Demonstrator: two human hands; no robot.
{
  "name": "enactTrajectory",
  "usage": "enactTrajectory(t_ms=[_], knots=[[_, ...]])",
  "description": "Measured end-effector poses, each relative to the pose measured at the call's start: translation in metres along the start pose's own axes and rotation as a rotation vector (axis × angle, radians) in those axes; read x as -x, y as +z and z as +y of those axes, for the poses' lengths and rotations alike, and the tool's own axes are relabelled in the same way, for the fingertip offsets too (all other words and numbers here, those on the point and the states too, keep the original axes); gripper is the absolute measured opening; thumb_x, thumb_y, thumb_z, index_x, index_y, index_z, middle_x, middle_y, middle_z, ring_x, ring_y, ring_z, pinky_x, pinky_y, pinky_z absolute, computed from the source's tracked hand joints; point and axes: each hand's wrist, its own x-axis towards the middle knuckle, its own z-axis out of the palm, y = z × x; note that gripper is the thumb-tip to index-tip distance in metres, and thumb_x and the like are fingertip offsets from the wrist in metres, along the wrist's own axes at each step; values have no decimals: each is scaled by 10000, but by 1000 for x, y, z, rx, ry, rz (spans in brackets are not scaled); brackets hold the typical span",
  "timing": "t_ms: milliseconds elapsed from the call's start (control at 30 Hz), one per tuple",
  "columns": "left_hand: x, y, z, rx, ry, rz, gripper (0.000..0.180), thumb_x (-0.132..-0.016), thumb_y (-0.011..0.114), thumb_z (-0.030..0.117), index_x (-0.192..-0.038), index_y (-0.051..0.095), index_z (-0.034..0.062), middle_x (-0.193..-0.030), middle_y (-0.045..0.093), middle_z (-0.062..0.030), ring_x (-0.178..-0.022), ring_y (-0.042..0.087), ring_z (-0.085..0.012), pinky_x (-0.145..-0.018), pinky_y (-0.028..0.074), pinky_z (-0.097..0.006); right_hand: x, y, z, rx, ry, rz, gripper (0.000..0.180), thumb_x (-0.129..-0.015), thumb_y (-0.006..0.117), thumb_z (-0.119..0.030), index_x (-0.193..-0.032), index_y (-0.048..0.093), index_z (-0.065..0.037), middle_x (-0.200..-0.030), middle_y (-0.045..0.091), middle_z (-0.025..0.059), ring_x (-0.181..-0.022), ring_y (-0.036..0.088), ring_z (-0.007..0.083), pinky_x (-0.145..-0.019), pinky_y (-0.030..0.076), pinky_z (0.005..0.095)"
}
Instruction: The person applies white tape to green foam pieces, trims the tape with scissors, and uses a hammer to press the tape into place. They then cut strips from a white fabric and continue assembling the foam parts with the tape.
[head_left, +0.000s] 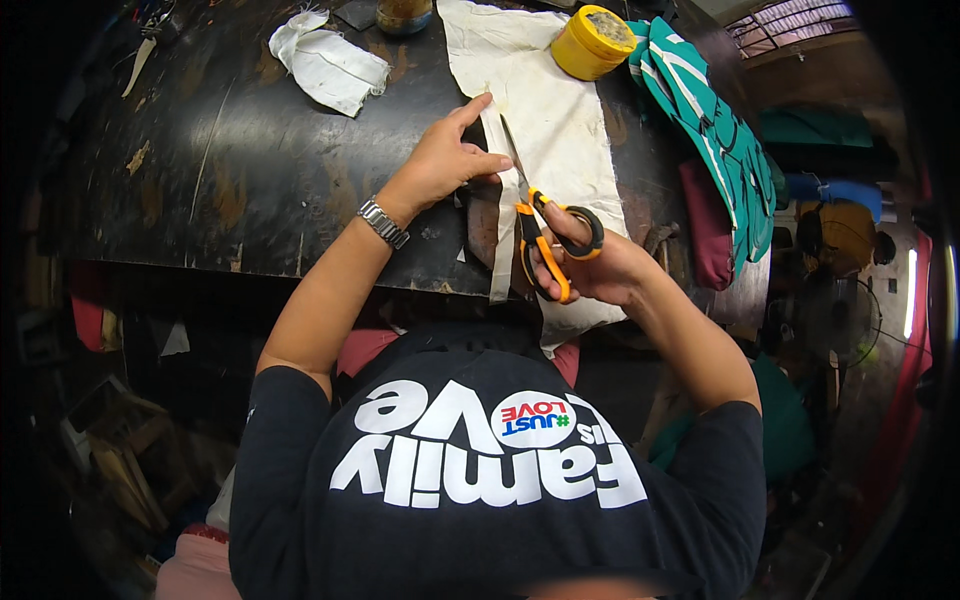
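Observation:
My right hand (600, 262) grips orange-and-black-handled scissors (532, 245), with fingers through the loops. The slim blades lie slightly apart and point away from me along the edge of an off-white cloth (560, 130). A narrow off-white strip (503, 250) runs along the cloth's left side, and its near end hangs over the table edge. My left hand (450, 150) holds this strip beside the blade tips. Its index finger and thumb reach over the strip, while the remaining fingers are mostly hidden.
The worn black table (290, 170) carries a yellow tub (592, 44) on the cloth's far end. White folded fabric (328, 65) lies far left, near a jar (404, 14). Green patterned fabric (705, 130) and maroon cloth (706, 235) are piled at the right. A fan (835, 310) stands beyond them.

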Motion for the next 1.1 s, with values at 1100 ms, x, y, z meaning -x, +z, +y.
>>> enactTrajectory(t_ms=[1100], knots=[[-37, -29, -5, 164, -60, 37, 814, -788, 771, -19, -1495, 369, 30, -1188, 620, -131, -798, 642, -104, -653, 577, -228, -30, -13, -24, 18, 29, 28, 662, -783, 640, -745, -831, 608, -85, -700, 639, 78, -591, 635, 155, -486, 423, 248]])
